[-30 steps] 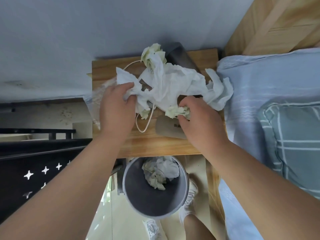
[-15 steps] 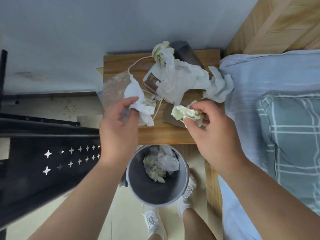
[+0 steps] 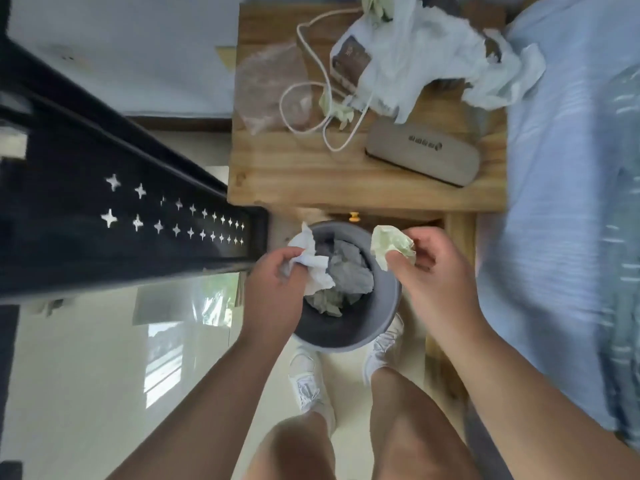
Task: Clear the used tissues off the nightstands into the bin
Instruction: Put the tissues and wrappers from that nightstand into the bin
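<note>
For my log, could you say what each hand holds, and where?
The left hand grips a white tissue round its middle; the right hand pinches a pale green tissue at its right end.

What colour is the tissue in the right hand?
Pale green; the head view shows the crumpled tissue pinched by the right hand.

At one o'clock in my view a grey case (image 3: 422, 152) lies flat, pale lettering on its lid; at its nine o'clock a white cable (image 3: 301, 98) curls in loose loops, one loop lying over a clear plastic bag (image 3: 266, 84) further towards nine; a brown packet (image 3: 349, 60) sits at the case's eleven o'clock; a pale blue bedsheet (image 3: 554, 202) fills my three o'clock side; a black metal panel (image 3: 104, 220) pierced with star cut-outs runs in from nine; my white shoes (image 3: 306, 382) stand at six on the glossy cream floor (image 3: 86, 358).
</note>
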The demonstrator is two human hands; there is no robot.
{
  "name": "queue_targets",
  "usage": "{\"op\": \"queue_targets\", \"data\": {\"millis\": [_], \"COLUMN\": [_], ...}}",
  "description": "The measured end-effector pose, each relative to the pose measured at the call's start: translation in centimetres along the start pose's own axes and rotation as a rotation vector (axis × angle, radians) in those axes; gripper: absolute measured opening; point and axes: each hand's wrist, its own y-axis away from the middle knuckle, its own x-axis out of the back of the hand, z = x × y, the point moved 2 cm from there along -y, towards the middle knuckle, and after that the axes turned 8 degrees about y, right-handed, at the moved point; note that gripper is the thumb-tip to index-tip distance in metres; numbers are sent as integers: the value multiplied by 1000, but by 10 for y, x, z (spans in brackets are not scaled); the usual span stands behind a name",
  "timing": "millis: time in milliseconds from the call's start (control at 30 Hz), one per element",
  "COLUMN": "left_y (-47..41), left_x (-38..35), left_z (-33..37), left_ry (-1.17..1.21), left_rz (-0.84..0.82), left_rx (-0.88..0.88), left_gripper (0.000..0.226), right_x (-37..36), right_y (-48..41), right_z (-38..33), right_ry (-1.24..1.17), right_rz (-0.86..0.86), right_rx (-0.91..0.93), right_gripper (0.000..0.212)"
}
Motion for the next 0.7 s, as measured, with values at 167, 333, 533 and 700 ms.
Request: {"op": "queue_targets", "data": {"millis": [167,333,533,700], "left_y": [-22,-36,-27,-12], "left_x": [-8,-16,-13,-9], "left_z": [-60,-109,-127,-96], "left_ry": [-126,-197,-182,-141], "left_rz": [-65,-158,-234,-197], "left_rx": [82,157,243,199], "left_gripper": [21,18,49,32], "right_x": [-41,-72,-81,-58], "right_y": [-7,-22,-22,-14], "right_z": [56,107,127,99], "right_ry": [93,207,225,228], "right_rz": [-139,-240,-317,-295], "right_rx": [-94,-166,-236,-230], "right_gripper": [30,53,66,63]}}
